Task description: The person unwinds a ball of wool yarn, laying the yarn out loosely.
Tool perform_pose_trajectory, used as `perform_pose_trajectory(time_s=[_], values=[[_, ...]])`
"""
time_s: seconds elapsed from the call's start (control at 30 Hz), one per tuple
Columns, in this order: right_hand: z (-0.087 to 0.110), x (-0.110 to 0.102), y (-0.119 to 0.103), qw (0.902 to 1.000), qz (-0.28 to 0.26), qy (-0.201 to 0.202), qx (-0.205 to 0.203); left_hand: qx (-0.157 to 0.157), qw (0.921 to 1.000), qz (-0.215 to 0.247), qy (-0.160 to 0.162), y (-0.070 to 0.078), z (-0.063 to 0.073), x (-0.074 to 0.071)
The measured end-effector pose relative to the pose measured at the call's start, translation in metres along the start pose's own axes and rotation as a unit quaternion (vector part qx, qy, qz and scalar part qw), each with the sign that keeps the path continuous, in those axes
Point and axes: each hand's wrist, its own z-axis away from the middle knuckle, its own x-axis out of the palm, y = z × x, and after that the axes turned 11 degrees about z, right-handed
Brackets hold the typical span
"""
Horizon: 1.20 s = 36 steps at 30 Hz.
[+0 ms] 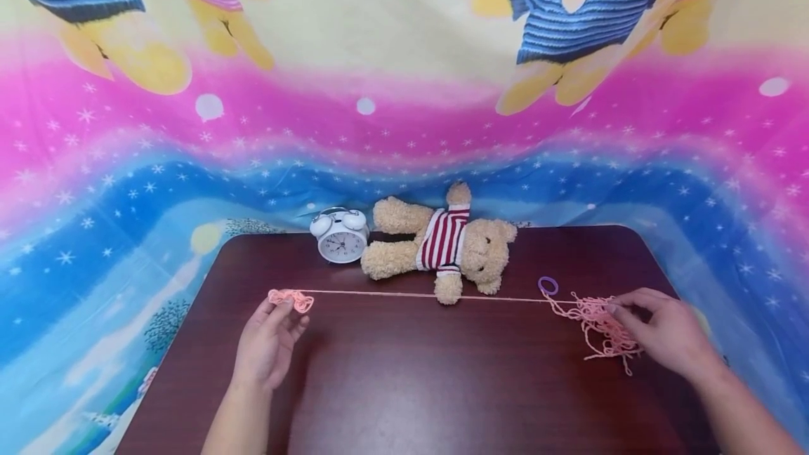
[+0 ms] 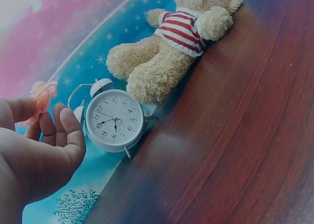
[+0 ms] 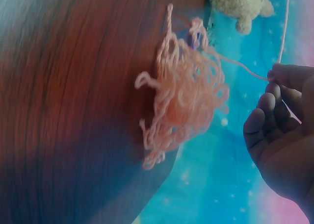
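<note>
Between thumb and fingers my left hand (image 1: 268,343) pinches a small bundle of pink yarn (image 1: 297,300). A single yarn strand (image 1: 379,293) runs taut from that bundle across to my right hand (image 1: 673,332). The right wrist view shows the thumb and index finger pinching the strand (image 3: 245,69). Close to the right hand lies a loose, tangled heap of pink yarn (image 3: 189,96), separate from the fingertips in that view. A purple ring (image 1: 548,286) sits by the heap's left end, with yarn at its lower edge.
On the dark wooden table (image 1: 404,371), a teddy bear (image 1: 442,244) in a red-and-white striped shirt lies on its side near the back. Left of it stands a white twin-bell alarm clock (image 1: 341,237). A printed curtain (image 1: 379,125) hangs behind the table.
</note>
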Motion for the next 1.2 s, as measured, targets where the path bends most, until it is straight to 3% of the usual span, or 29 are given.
perform_pose_trajectory(time_s=[0.37, 0.53, 0.97, 1.2], values=[[0.003, -0.004, 0.019, 0.9986, -0.031, -0.027, 0.035, 0.002, 0.9988, 0.048, 0.001, 0.004, -0.001, -0.006], [0.004, -0.004, 0.03, 0.999, -0.015, -0.014, 0.039, 0.003, 0.9985, 0.053, 0.013, 0.008, 0.0, -0.009], [0.009, -0.014, 0.066, 0.9925, 0.021, -0.058, 0.106, 0.0, 0.9987, 0.047, 0.022, 0.016, 0.0, -0.017], [0.013, -0.009, 0.082, 0.9898, 0.035, -0.069, 0.12, 0.014, 0.9939, 0.098, 0.049, 0.021, 0.001, -0.025]])
